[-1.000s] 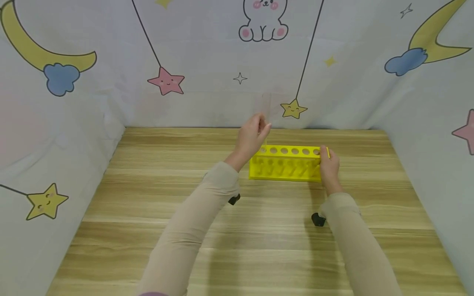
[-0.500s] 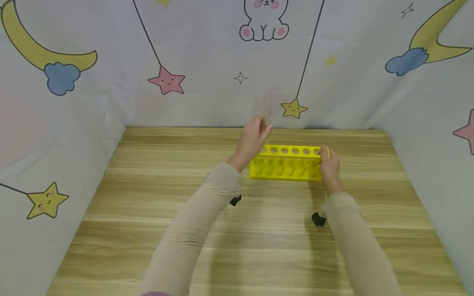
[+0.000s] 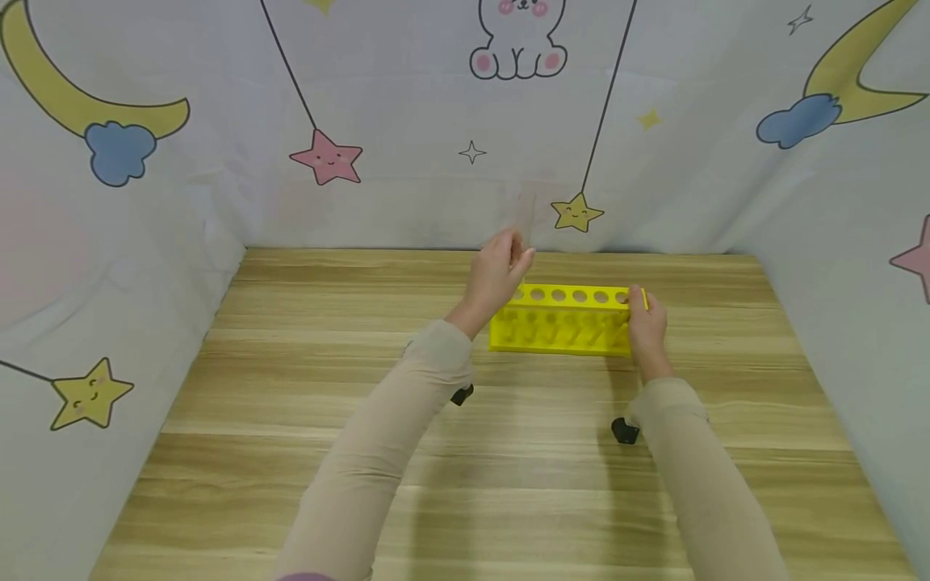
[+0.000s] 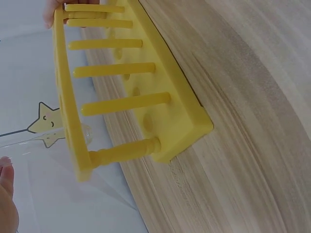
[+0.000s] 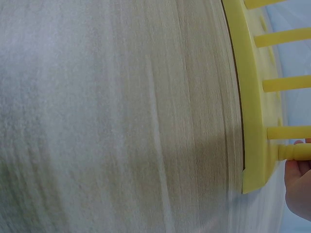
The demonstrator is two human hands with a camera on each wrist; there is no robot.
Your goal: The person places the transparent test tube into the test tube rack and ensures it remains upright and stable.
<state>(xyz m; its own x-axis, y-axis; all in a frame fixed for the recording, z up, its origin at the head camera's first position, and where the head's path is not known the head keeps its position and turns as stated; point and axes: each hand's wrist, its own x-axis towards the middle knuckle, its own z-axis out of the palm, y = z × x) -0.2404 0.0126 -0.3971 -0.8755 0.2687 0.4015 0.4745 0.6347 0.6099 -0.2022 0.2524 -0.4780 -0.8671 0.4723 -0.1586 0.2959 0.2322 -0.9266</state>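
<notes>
My left hand (image 3: pixel 492 274) pinches a clear test tube (image 3: pixel 525 216) upright at the left end of a yellow test tube rack (image 3: pixel 570 349). In the left wrist view, the rounded bottom of the test tube (image 4: pixel 87 134) pokes just through an end hole in the rack's upper plate, well above the base. Only part of the left hand (image 4: pixel 7 201) shows there, at the lower left edge. The right hand (image 3: pixel 645 327) grips the rack's right end, thumb on top. In the right wrist view, its fingers lie by the rack's end post (image 5: pixel 296 151).
The rack stands on a wood-grain table (image 3: pixel 538 476) near its back edge. Patterned white cloth (image 3: pixel 407 210) hangs behind and along both sides. Upright pegs (image 4: pixel 114 70) line the rack's base. A black piece (image 3: pixel 625 431) sits at the right wrist.
The top of the test tube stands slightly lower than a second ago, and the left hand has shifted very slightly right. The right hand and the rack look still.
</notes>
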